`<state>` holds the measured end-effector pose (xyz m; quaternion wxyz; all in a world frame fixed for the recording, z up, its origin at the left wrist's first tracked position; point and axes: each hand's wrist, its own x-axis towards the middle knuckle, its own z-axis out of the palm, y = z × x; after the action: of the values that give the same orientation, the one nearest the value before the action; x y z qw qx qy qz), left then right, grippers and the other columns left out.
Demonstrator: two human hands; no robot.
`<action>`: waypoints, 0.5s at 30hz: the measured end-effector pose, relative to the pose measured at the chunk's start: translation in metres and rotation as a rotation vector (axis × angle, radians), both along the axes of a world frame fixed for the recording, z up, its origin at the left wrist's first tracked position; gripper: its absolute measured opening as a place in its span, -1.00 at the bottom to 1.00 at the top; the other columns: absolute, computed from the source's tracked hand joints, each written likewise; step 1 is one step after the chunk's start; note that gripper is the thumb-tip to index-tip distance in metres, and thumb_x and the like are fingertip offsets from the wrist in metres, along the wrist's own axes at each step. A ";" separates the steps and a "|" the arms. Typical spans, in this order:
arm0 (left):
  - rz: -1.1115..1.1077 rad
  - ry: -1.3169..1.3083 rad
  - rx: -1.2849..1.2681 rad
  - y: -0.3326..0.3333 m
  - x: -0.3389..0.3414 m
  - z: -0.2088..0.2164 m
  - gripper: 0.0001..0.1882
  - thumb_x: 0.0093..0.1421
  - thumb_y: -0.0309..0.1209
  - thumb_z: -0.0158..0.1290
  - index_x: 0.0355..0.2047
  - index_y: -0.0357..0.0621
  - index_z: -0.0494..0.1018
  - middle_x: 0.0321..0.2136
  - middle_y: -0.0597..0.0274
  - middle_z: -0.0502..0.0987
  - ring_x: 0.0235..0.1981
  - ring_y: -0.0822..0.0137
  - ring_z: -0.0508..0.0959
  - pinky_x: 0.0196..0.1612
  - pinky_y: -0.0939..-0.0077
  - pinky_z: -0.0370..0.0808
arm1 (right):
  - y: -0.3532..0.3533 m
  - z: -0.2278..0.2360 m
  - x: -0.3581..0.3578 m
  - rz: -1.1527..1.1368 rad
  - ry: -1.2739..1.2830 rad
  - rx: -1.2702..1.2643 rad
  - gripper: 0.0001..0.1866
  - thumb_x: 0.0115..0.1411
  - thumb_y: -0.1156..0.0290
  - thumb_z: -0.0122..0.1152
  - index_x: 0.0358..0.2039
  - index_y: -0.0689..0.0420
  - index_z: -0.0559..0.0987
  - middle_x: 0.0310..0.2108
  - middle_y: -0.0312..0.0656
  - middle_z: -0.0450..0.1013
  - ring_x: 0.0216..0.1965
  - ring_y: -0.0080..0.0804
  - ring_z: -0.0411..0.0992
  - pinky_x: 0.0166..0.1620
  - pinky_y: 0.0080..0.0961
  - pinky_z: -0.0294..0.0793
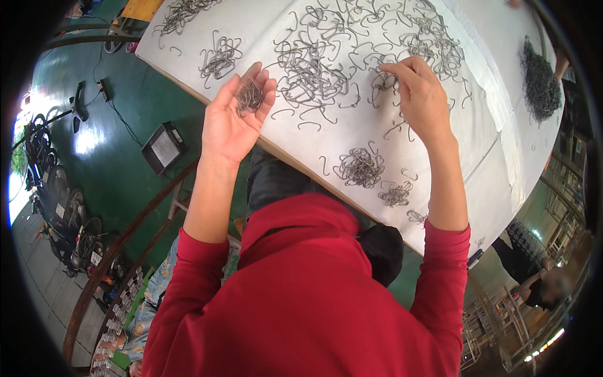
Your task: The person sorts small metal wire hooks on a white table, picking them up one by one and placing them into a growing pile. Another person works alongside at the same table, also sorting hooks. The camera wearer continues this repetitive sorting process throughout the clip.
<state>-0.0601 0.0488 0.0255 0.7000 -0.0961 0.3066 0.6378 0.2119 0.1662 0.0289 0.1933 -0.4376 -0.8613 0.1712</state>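
Note:
My left hand [233,122] is palm up and cupped, its fingers curled around a small clump of bent metal wire hooks [249,98]. It hovers by the table's near edge. Over the white-covered table, my right hand [419,94] points its thumb and index finger down in a pinch. The fingertips are at some loose hooks [384,83], and how many they grip is hidden. A wide scatter of grey wire hooks [311,69] spreads between the hands and beyond them. Smaller heaps of hooks [361,168] lie closer to me, right of centre.
Another hook heap [220,58] is beyond my left hand. A dense dark pile [540,85] sits at the table's far right, beside another person's arm [561,64]. On the green floor at left stands a black tray [164,148]. A rusty metal rail [119,242] curves past my left side.

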 end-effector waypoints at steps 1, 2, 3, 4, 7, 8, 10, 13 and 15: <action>-0.001 -0.002 -0.001 0.000 0.000 -0.001 -0.62 0.33 -0.37 -0.22 0.05 -0.39 0.26 -0.16 0.05 0.46 -0.10 0.20 0.49 -0.02 0.39 0.52 | -0.001 0.002 -0.004 0.002 0.020 -0.009 -0.66 -0.08 0.68 0.01 -0.35 0.01 0.63 -0.42 -0.25 0.39 -0.38 -0.24 0.42 -0.34 -0.37 0.44; -0.001 -0.001 -0.006 0.000 0.000 -0.002 -0.62 0.33 -0.37 -0.22 0.04 -0.39 0.26 -0.16 0.06 0.47 -0.10 0.20 0.49 -0.03 0.39 0.52 | -0.005 0.002 -0.011 0.029 0.017 -0.022 -0.64 -0.08 0.67 0.03 -0.32 -0.02 0.62 -0.43 -0.27 0.38 -0.37 -0.29 0.41 -0.31 -0.40 0.41; -0.001 -0.001 -0.010 0.000 0.000 -0.003 -0.63 0.33 -0.36 -0.23 0.04 -0.38 0.26 -0.16 0.06 0.47 -0.10 0.20 0.49 -0.03 0.39 0.52 | -0.011 0.000 -0.018 0.074 -0.004 -0.006 -0.64 -0.09 0.66 0.04 -0.32 -0.04 0.62 -0.43 -0.28 0.37 -0.36 -0.31 0.41 -0.30 -0.41 0.40; -0.001 0.002 -0.014 0.000 0.000 -0.004 -0.63 0.33 -0.36 -0.23 0.04 -0.38 0.27 -0.17 0.06 0.47 -0.10 0.20 0.49 -0.03 0.40 0.52 | -0.018 -0.002 -0.024 0.118 -0.024 0.009 -0.63 -0.09 0.66 0.05 -0.31 -0.05 0.62 -0.43 -0.29 0.37 -0.36 -0.33 0.40 -0.30 -0.43 0.40; -0.015 0.002 -0.014 0.001 0.001 -0.004 -0.63 0.33 -0.36 -0.22 0.03 -0.38 0.28 -0.18 0.08 0.48 -0.11 0.21 0.50 -0.04 0.40 0.52 | -0.025 -0.010 -0.028 0.141 -0.099 0.022 -0.65 -0.11 0.63 0.09 -0.31 -0.07 0.62 -0.41 -0.33 0.35 -0.33 -0.38 0.39 -0.27 -0.42 0.37; -0.011 0.007 -0.017 0.002 -0.001 -0.003 -0.63 0.33 -0.36 -0.22 0.03 -0.38 0.28 -0.18 0.08 0.48 -0.11 0.21 0.50 -0.04 0.40 0.52 | -0.021 -0.011 -0.025 0.110 -0.104 0.025 -0.65 -0.11 0.63 0.09 -0.32 -0.06 0.61 -0.41 -0.33 0.35 -0.32 -0.37 0.39 -0.26 -0.41 0.37; -0.003 0.014 -0.024 0.001 -0.002 -0.002 -0.64 0.33 -0.37 -0.21 0.03 -0.38 0.28 -0.18 0.09 0.48 -0.11 0.21 0.50 -0.04 0.39 0.53 | -0.010 -0.014 -0.012 0.037 -0.149 0.078 -0.67 -0.12 0.63 0.09 -0.35 -0.04 0.61 -0.40 -0.32 0.35 -0.30 -0.35 0.39 -0.23 -0.37 0.34; 0.020 0.030 -0.042 0.000 -0.005 -0.004 -0.64 0.32 -0.37 -0.21 0.03 -0.38 0.28 -0.18 0.08 0.48 -0.12 0.20 0.51 -0.04 0.39 0.53 | -0.001 -0.012 -0.008 -0.046 -0.158 0.119 -0.67 -0.12 0.63 0.09 -0.34 -0.04 0.61 -0.41 -0.31 0.35 -0.31 -0.34 0.38 -0.23 -0.38 0.34; 0.017 0.014 -0.028 0.001 -0.006 -0.007 -0.63 0.32 -0.37 -0.21 0.03 -0.38 0.28 -0.17 0.08 0.48 -0.11 0.20 0.50 -0.04 0.38 0.52 | -0.005 -0.012 -0.023 0.036 -0.092 0.097 -0.60 -0.12 0.63 0.09 -0.27 -0.08 0.61 -0.37 -0.32 0.35 -0.25 -0.34 0.36 -0.21 -0.39 0.32</action>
<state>-0.0662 0.0494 0.0185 0.6910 -0.1037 0.3195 0.6400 0.1884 0.1611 0.0165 0.1716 -0.4196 -0.8842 0.1125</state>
